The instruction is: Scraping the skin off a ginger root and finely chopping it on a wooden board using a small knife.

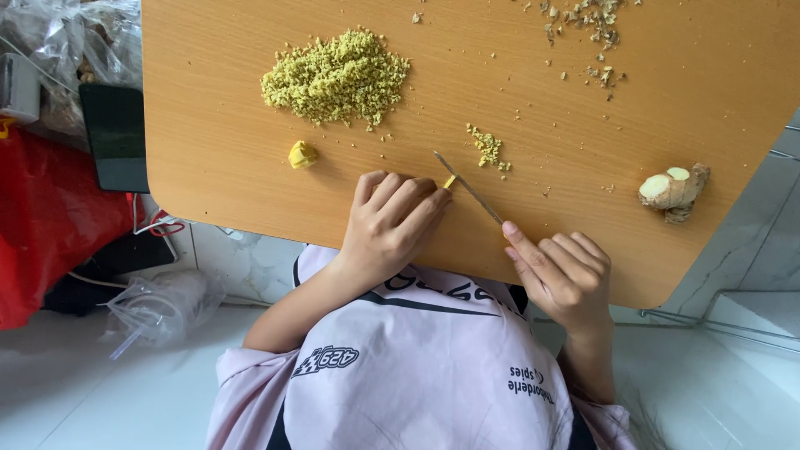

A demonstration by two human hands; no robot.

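My left hand [390, 223] rests on the orange wooden table [233, 183], its fingertips pinning a small yellow ginger piece [450, 181]. My right hand [562, 275] grips a thin knife [468, 188] whose blade lies against that piece. Just beyond the blade lies a small heap of minced ginger [488, 148]. A large pile of minced ginger [337, 77] sits farther back on the left, with a peeled ginger chunk [302, 154] in front of it. A partly cut ginger root [673, 190] lies at the right.
Peel scraps [596, 21] are scattered at the table's far right. Left of the table are a red bag [42, 217], a black flat device [115, 137], crumpled clear plastic bags [162, 304] and cables on the white tiled floor [83, 392].
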